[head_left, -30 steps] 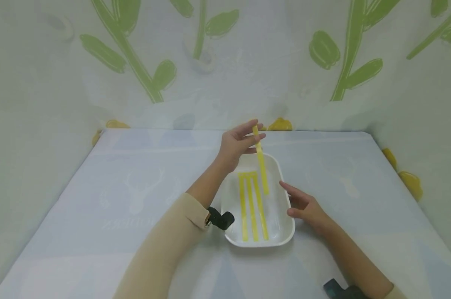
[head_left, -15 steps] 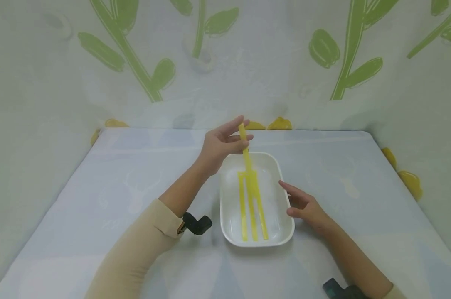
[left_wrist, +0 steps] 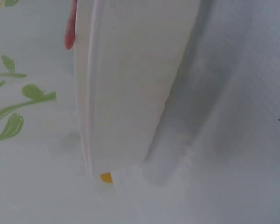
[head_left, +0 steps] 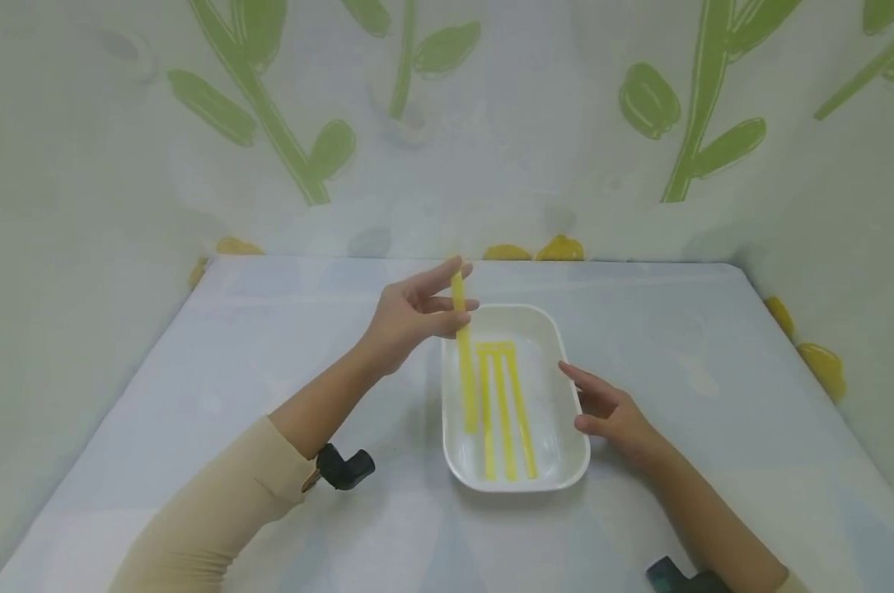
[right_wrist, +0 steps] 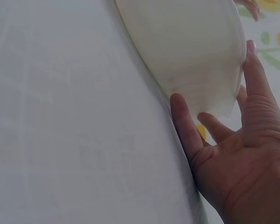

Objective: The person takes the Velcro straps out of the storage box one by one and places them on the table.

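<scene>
A long yellow strip (head_left: 465,379) hangs from my left hand (head_left: 408,319), pinched between fingers and thumb near its upper end. Its lower end is over the left side of a white rectangular tray (head_left: 554,449). Inside the tray lie three long yellow strips (head_left: 503,412) side by side, with a short yellow piece across their far ends. My right hand (head_left: 615,418) is at the tray's right side, fingers spread and mostly straight. In the right wrist view its fingertips meet the tray's outer wall (right_wrist: 191,51). The left wrist view shows mainly the tray's other outer wall (left_wrist: 130,84); the held strip is out of sight there.
The tray stands on a pale, faintly patterned tabletop (head_left: 269,362). Behind and at both sides rises a white covering (head_left: 521,165) printed with green stems and yellow shapes. A black wrist camera (head_left: 345,468) sits at the left cuff.
My left hand has moved left and lately closer to me. The held strip has passed over the laid strips, from their right side to their left. The right hand stays by the tray.
</scene>
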The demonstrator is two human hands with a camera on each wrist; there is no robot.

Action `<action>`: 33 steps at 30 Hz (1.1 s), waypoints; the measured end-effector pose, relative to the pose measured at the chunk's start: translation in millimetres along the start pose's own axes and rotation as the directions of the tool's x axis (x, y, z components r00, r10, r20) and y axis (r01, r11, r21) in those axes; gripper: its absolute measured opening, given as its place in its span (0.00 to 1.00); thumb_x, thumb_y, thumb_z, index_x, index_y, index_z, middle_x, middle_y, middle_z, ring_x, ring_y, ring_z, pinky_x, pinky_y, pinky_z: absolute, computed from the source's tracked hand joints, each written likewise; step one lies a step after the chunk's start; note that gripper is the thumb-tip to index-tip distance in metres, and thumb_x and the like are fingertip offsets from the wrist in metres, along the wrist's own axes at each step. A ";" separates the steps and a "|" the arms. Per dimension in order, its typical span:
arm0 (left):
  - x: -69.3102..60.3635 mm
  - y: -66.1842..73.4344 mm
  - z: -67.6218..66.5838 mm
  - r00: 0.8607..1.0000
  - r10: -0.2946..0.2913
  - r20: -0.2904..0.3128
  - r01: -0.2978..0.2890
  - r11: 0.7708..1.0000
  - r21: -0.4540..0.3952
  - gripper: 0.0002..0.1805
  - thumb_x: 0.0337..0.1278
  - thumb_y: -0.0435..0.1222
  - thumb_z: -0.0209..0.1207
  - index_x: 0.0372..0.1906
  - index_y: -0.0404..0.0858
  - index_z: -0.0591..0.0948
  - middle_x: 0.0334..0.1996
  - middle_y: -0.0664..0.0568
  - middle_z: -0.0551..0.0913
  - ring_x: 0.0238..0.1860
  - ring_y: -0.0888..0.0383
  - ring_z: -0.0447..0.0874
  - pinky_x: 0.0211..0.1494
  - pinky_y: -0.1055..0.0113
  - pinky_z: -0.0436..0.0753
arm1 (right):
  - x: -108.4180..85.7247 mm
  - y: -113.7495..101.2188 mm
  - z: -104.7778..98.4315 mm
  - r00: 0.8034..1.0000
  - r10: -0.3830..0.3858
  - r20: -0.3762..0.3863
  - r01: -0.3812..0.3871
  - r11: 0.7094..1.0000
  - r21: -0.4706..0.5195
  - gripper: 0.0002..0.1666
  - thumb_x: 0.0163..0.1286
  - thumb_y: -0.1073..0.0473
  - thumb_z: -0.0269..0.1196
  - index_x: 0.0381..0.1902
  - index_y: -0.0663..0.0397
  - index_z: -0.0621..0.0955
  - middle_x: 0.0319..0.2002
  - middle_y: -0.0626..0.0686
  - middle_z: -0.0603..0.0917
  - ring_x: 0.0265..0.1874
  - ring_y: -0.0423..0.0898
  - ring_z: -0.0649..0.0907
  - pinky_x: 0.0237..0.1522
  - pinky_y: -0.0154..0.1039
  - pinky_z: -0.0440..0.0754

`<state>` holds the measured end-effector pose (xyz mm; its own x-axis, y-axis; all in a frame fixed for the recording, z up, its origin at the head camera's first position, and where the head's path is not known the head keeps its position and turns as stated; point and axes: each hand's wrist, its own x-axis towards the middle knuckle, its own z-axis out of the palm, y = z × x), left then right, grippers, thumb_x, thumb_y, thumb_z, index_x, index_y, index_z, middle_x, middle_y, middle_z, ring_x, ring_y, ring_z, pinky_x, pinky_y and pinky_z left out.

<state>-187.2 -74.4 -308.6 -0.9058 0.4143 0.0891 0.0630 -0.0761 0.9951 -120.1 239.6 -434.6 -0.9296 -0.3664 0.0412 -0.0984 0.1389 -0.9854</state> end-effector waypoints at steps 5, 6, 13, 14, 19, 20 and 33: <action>-15.8 -5.1 -11.5 0.998 -0.052 -0.025 0.053 0.998 0.036 0.37 0.49 0.27 0.65 0.67 0.46 0.69 0.63 0.56 0.74 0.51 0.55 0.83 0.44 0.59 0.84 | 1.3 -0.1 1.1 1.000 -0.016 0.013 0.016 1.000 -0.004 0.40 0.61 0.65 0.63 0.71 0.49 0.64 0.68 0.47 0.67 0.56 0.32 0.75 0.52 0.29 0.76; -19.6 -7.2 -14.1 0.997 -0.067 -0.032 0.068 0.997 0.043 0.37 0.49 0.27 0.66 0.67 0.47 0.69 0.63 0.56 0.74 0.51 0.56 0.83 0.44 0.59 0.84 | 1.6 -0.1 1.3 1.000 -0.016 0.014 0.016 1.000 -0.005 0.40 0.61 0.66 0.63 0.71 0.49 0.63 0.68 0.48 0.67 0.56 0.33 0.75 0.52 0.29 0.76; -47.3 -25.5 -32.7 0.995 -0.101 -0.019 0.102 0.993 0.059 0.38 0.49 0.28 0.65 0.68 0.42 0.67 0.65 0.52 0.71 0.51 0.57 0.83 0.43 0.60 0.84 | 1.7 -1.1 0.9 1.000 -0.001 0.000 0.001 1.000 -0.017 0.40 0.61 0.64 0.63 0.71 0.47 0.64 0.69 0.55 0.65 0.55 0.33 0.75 0.51 0.29 0.76; -50.1 -28.3 -34.9 0.995 -0.100 -0.011 0.100 0.993 0.060 0.38 0.49 0.28 0.65 0.69 0.42 0.66 0.65 0.51 0.71 0.51 0.58 0.83 0.43 0.60 0.84 | 1.6 -1.4 0.8 1.000 -0.002 0.000 0.002 1.000 -0.015 0.40 0.61 0.65 0.63 0.71 0.47 0.64 0.69 0.55 0.66 0.55 0.34 0.75 0.51 0.29 0.76; -59.7 -40.9 -42.0 0.994 -0.108 0.014 0.106 0.992 0.072 0.39 0.51 0.28 0.65 0.69 0.40 0.65 0.66 0.50 0.70 0.51 0.58 0.82 0.42 0.61 0.84 | 1.0 -1.8 0.6 1.000 0.000 -0.009 0.000 1.000 -0.017 0.40 0.61 0.64 0.63 0.70 0.48 0.64 0.69 0.57 0.65 0.55 0.34 0.75 0.52 0.29 0.76; -60.7 -44.0 -42.8 0.993 -0.119 0.013 0.118 0.990 0.074 0.39 0.50 0.29 0.65 0.69 0.40 0.64 0.66 0.50 0.70 0.51 0.58 0.82 0.43 0.61 0.84 | 1.0 -1.8 0.8 1.000 0.002 -0.012 -0.002 1.000 -0.017 0.40 0.61 0.64 0.64 0.70 0.48 0.64 0.69 0.59 0.64 0.55 0.34 0.75 0.52 0.29 0.76; -53.8 -80.4 -48.5 0.985 -0.168 0.026 0.155 0.952 0.264 0.44 0.46 0.26 0.67 0.71 0.39 0.61 0.68 0.46 0.66 0.54 0.53 0.81 0.50 0.68 0.81 | -0.2 0.1 1.9 0.999 0.035 -0.014 -0.035 0.999 -0.011 0.40 0.61 0.64 0.63 0.71 0.47 0.64 0.70 0.63 0.62 0.54 0.37 0.76 0.49 0.32 0.79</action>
<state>-163.9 -134.5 -395.5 -0.8920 0.4451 -0.0785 0.0301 0.2318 0.9723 -119.3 237.9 -435.1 -0.9372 -0.3486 0.0093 -0.0697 0.1614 -0.9844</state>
